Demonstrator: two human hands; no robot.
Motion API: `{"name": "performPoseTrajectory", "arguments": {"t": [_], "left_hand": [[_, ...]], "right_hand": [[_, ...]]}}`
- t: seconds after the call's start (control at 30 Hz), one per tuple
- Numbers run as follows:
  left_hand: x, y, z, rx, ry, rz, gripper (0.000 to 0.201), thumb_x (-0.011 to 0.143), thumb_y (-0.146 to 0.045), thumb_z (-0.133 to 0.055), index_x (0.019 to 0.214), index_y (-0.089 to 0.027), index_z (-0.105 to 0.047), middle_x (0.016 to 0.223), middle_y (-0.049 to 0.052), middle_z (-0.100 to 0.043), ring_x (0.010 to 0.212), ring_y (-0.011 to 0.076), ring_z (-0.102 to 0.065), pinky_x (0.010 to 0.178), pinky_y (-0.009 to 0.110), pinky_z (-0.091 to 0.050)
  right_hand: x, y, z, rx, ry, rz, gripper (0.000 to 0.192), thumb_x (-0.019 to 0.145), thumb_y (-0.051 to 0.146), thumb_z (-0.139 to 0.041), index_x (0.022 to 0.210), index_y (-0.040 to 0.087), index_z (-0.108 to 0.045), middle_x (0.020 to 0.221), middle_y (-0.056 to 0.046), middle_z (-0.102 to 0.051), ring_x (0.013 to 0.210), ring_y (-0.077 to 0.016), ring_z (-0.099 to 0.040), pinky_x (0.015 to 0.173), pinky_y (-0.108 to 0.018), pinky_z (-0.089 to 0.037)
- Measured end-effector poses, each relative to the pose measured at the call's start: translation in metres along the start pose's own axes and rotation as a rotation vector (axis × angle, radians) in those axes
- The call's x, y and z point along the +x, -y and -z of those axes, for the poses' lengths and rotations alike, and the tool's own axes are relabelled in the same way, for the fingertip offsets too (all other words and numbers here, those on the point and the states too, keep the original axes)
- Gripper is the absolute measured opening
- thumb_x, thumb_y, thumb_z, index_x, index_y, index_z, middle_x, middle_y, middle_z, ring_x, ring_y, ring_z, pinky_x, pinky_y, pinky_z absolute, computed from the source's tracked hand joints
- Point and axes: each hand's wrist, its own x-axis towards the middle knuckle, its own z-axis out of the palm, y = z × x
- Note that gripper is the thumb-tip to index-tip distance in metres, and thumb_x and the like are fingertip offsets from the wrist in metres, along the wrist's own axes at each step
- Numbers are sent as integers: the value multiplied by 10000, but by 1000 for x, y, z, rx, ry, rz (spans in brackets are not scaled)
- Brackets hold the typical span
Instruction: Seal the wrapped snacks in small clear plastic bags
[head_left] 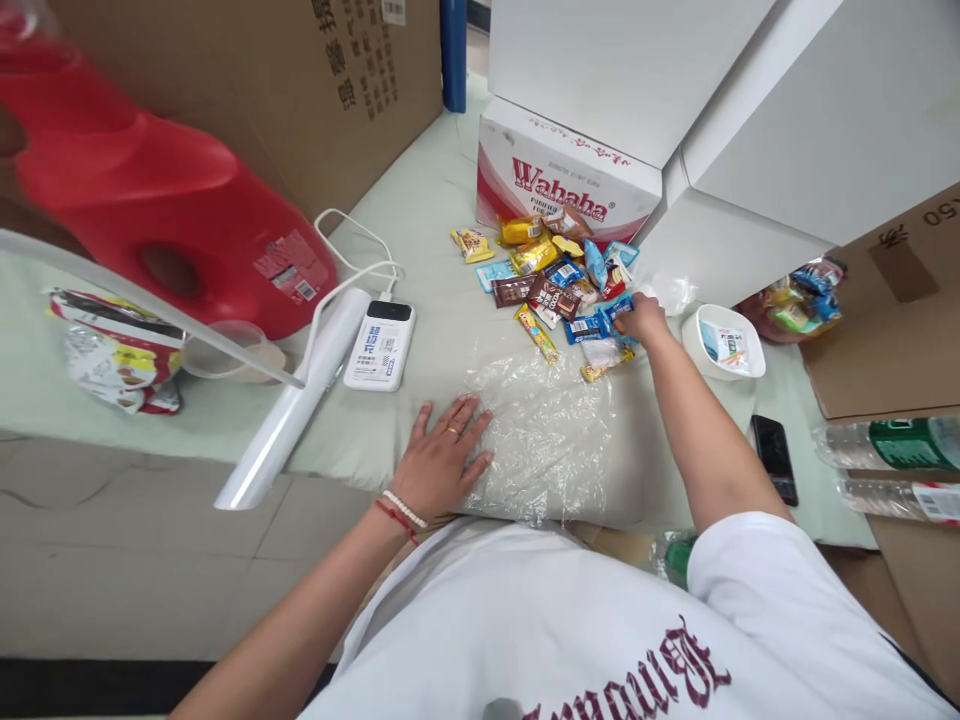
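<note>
My left hand (441, 455) lies flat with fingers spread at the left edge of a clear plastic bag (551, 430), which is spread on the table. My right hand (643, 318) reaches to the right side of a heap of wrapped snacks; its fingers are curled at a blue snack packet (618, 309), partly hidden by them. Beside that packet lie another blue packet (586, 329) and a clear and yellow packet (606, 356). Brown cocoa packets (553, 300), a yellow stick-shaped packet (536, 333) and several gold packets (534, 256) make up the rest of the heap.
A Wahaha carton (568, 175) stands behind the snacks. Rightward are a white tub (724, 342), a phone (773, 460) and plastic bottles (911, 443). To the left are a power bank (380, 347) with a cable, a white lamp (296, 405) and a large red jug (172, 210).
</note>
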Motion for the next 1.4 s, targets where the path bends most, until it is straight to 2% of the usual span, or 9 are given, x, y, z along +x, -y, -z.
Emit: {"name": "performPoseTrajectory", "arguments": {"t": [0.23,0.4,0.57,0.73,0.97,1.03,1.1,1.2,1.4], "left_hand": [[0,0,-2,22,0,-3,555,1053,-439,-423,1553,-215,-507,1683,158,-385,1556,335,-386,1271,667,-183],[0,0,-2,24,-4,-4,543,1053,-439,-428,1542,-224,-520,1679,147,-399,1553,329,-393,1279,654,-184],[0,-1,-1,5,-21,-2,541,1040,-426,-455,1543,-238,-522,1666,152,-422,1544,335,-406,1281,657,-180],[0,-1,-1,17,-19,4,538,1041,-431,-451,1537,-237,-525,1660,160,-432,1538,330,-415,1280,645,-188],[0,-3,-2,-19,-28,55,653,1047,-488,-408,1626,-187,-383,1698,182,-350,1558,324,-383,1291,611,-183],[0,-4,-2,-26,-22,51,651,1054,-475,-390,1638,-189,-359,1688,164,-380,1566,320,-370,1299,608,-155],[0,-4,-2,-24,-18,50,662,1054,-475,-390,1644,-179,-344,1679,164,-396,1569,324,-362,1301,613,-137],[0,-4,-2,-14,-13,51,697,1044,-488,-408,1654,-164,-312,1689,181,-370,1567,327,-366,1302,612,-123],[-9,1,-1,-17,-69,42,646,1044,-431,-437,1644,-214,-336,1705,169,-346,1580,323,-341,1292,597,-168]], "right_hand": [[-21,0,-32,26,13,-67,469,869,340,-689,1308,200,-602,1283,-173,-685,1146,-317,-638,981,-445,-494],[-15,-14,-9,155,-60,-7,564,792,334,-741,1302,143,-593,1142,-140,-725,986,-281,-671,847,-361,-532],[-11,-40,23,-72,-185,189,286,891,345,-607,1051,137,-723,1019,-159,-727,949,-307,-650,863,-381,-488],[-25,-48,7,-209,-72,250,366,885,335,-615,1205,174,-692,1142,-161,-709,949,-290,-633,812,-352,-472],[-64,-45,27,216,-261,205,369,926,474,-566,1158,207,-671,980,-97,-738,882,-275,-659,799,-374,-502],[-93,-29,37,395,-87,331,395,918,524,-586,1171,231,-662,982,-69,-743,851,-256,-665,779,-364,-515],[-128,-5,36,499,264,485,385,872,544,-662,1117,247,-680,962,-45,-744,826,-241,-665,760,-342,-517],[-173,34,13,352,635,658,270,879,454,-674,1031,232,-694,909,-28,-732,814,-216,-651,747,-300,-484],[-200,67,-43,-121,500,706,382,953,401,-630,1280,209,-670,1169,-138,-717,1116,-328,-604,940,-398,-453]]}}
